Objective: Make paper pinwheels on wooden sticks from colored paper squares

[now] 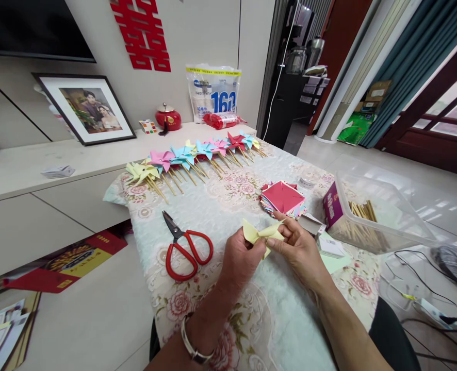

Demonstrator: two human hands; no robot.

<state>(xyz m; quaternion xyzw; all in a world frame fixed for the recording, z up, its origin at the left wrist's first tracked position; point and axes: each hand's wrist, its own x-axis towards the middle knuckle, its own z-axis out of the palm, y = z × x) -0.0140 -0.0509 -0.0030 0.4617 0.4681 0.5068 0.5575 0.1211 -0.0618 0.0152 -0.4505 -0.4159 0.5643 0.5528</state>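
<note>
— What's in the grip?
— Both the left hand (241, 257) and right hand (298, 246) pinch a yellow paper pinwheel (262, 234) above the tabletop's near edge.
— How will it handle?
— Light and easily creased, I'd judge; hold it by the folded center. Red scissors (185, 246) lie just left.

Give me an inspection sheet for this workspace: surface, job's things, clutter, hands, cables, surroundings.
Surface: table under a floral cloth.
Job's things: yellow folded paper held by both hands; stack of paper squares, red on top; row of finished pinwheels on sticks; clear box of sticks.
Clutter: red scissors, lying closed; small tape roll.
Hands: left hand and right hand pinch the paper.
Cables: wires and power strip on the floor, right.
Surroundings: framed photo, red pot, bag of cups.
</note>
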